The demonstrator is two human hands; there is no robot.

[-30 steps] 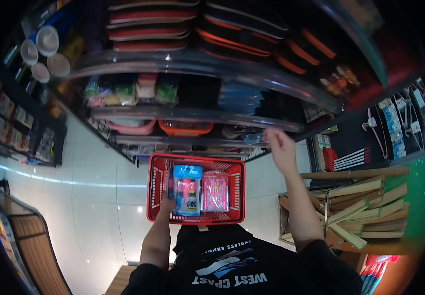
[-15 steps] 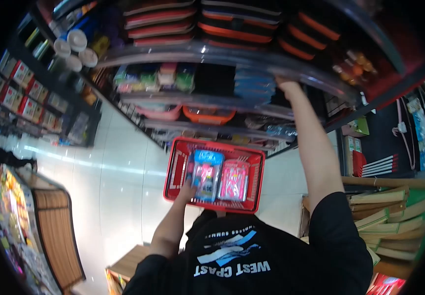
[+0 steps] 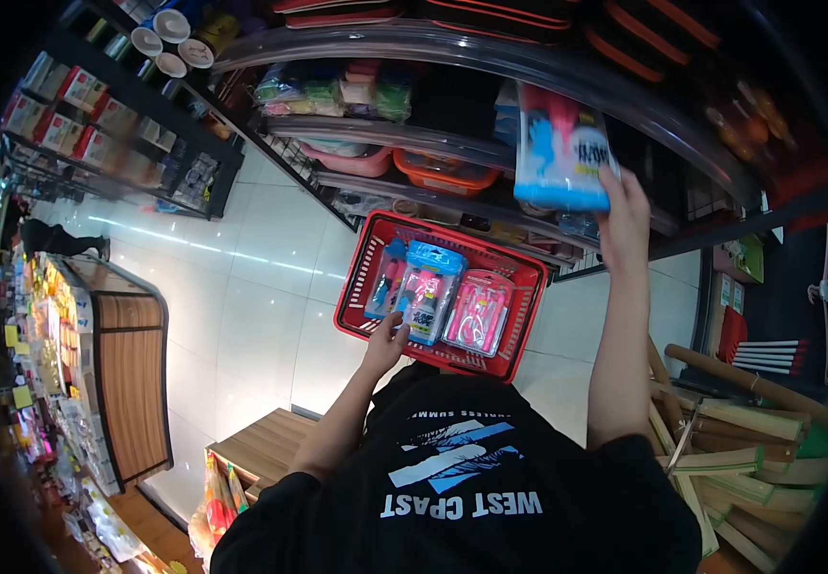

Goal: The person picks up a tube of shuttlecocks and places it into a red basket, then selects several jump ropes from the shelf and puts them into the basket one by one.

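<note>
Status: right hand (image 3: 625, 215) is out of the grey metal shelf (image 3: 376, 132). A second ago it was bare at the shelf's front edge. Half a second ago it was sunk in past that edge. Now it's back out with a flat blue-and-white plastic packet (image 3: 560, 143), pink item inside, fingers closed on the lower right corner. So the packet is off the shelf and carried wholly by that hand. It sits upright in front of the shelf's front edge, above the far right corner of the red plastic mesh basket (image 3: 355, 287), well apart from it.

Left hand (image 3: 387, 337) hasn't left the basket's near edge, towards the near left corner. Fingertips reach over the rim and touch the blue-topped packet (image 3: 430, 287) lying inside. Can't tell whether that hand is clamped on the rim or just propping it.

Pink packet (image 3: 479, 318) lies just beside the blue-topped one, on its right. Basket load looks the same as before. White tiled floor (image 3: 242, 316) below.
</note>
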